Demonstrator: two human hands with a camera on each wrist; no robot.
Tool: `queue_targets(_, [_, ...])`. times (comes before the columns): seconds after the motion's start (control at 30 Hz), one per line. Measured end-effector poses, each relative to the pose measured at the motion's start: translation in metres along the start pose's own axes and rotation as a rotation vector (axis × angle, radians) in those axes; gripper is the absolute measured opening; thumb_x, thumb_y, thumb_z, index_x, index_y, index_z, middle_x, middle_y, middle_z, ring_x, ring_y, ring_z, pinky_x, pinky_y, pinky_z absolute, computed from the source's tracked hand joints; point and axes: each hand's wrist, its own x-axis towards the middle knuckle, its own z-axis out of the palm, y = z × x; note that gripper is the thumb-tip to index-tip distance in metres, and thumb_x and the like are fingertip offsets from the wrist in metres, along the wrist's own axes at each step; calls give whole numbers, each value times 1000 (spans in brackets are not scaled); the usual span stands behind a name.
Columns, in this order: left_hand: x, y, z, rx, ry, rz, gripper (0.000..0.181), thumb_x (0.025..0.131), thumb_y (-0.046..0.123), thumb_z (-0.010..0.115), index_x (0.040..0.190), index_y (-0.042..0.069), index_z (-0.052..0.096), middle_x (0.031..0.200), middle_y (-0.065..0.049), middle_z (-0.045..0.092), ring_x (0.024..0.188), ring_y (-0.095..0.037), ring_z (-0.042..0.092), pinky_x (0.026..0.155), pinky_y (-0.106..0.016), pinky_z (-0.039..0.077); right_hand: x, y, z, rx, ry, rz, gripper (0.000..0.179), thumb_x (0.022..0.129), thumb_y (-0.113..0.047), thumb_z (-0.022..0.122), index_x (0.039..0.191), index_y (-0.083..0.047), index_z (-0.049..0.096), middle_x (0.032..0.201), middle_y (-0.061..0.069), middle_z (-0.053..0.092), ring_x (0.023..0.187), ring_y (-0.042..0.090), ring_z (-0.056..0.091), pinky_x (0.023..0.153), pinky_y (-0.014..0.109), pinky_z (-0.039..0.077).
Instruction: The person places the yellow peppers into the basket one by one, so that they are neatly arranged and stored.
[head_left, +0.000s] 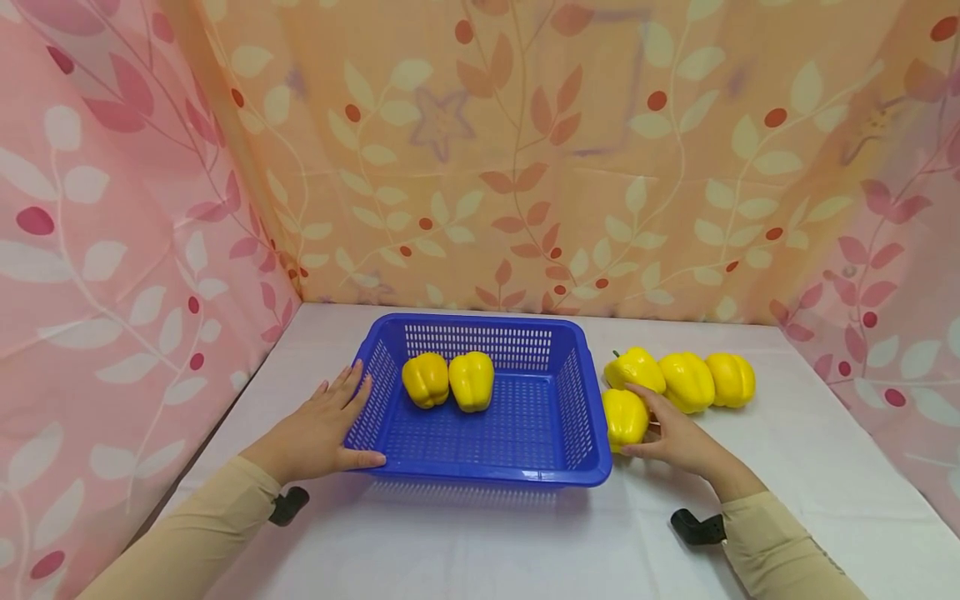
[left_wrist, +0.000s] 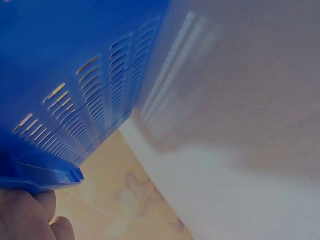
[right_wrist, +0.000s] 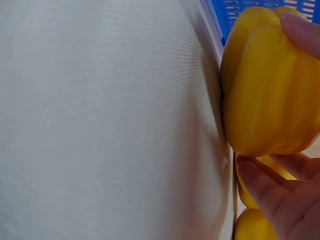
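A blue plastic basket (head_left: 480,477) stands on the white-covered table with two yellow bell peppers inside, one at the left (head_left: 425,380) and another (head_left: 472,382) beside it. My left hand (head_left: 318,429) rests on its left rim, fingers spread and fairly straight, thumb over the front corner. Just outside the right wall, my right hand (head_left: 678,433) holds a yellow bell pepper (head_left: 624,417) between thumb and fingers. In the right wrist view this pepper (right_wrist: 272,90) stands close to the tablecloth, with fingertips at opposite sides of it.
Behind the right hand lie three more yellow bell peppers, a stemmed one (head_left: 636,369), a middle one (head_left: 687,382) and a right one (head_left: 730,380). Patterned cloth walls (head_left: 525,167) enclose the table (head_left: 480,550) at the back and both sides.
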Motion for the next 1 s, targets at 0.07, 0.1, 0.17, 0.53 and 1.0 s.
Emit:
queue_targets(0.07, [0, 0, 0, 2, 0, 1, 113, 70, 78, 48, 143, -3, 19, 151, -22, 4, 138, -36, 4, 108, -56, 12, 0, 0, 0, 6, -4, 1, 99, 69, -42, 77, 145, -14, 20, 142, 20, 28, 120, 39, 40, 96, 53, 38])
queue_targets(0.1, [0, 0, 1, 5, 1, 1, 113, 70, 78, 47, 143, -3, 19, 151, -22, 4, 138, -36, 4, 108, -56, 13, -1, 0, 0, 10, -6, -1, 99, 69, -42, 77, 145, -14, 20, 142, 20, 28, 120, 39, 41, 96, 53, 38])
queue_targets(0.17, [0, 0, 1, 7, 0, 1, 113, 70, 78, 46, 143, -3, 19, 151, -22, 4, 139, -36, 3, 108, -56, 12, -1, -1, -1, 26, -12, -3, 98, 70, -41, 77, 145, -14, 20, 143, 19, 28, 119, 39, 41, 96, 52, 38])
queue_targets(0.53, [1, -2, 2, 9, -6, -4, 113, 70, 77, 48, 144, -1, 16, 151, -21, 2, 139, -34, 1, 108, -55, 12, -1, -5, -12, 31, -10, -47, 97, 71, -38, 77, 144, -10, 20, 143, 19, 28, 118, 38, 42, 95, 52, 39])
queue_targets(1.0, [0, -1, 1, 5, -3, -3, 113, 70, 78, 47, 144, -2, 18, 151, -21, 3, 139, -35, 2, 108, -56, 12, -2, -11, -32, -11, -2, -47, 99, 72, -39, 76, 145, -9, 16, 144, 23, 25, 122, 40, 38, 96, 55, 36])
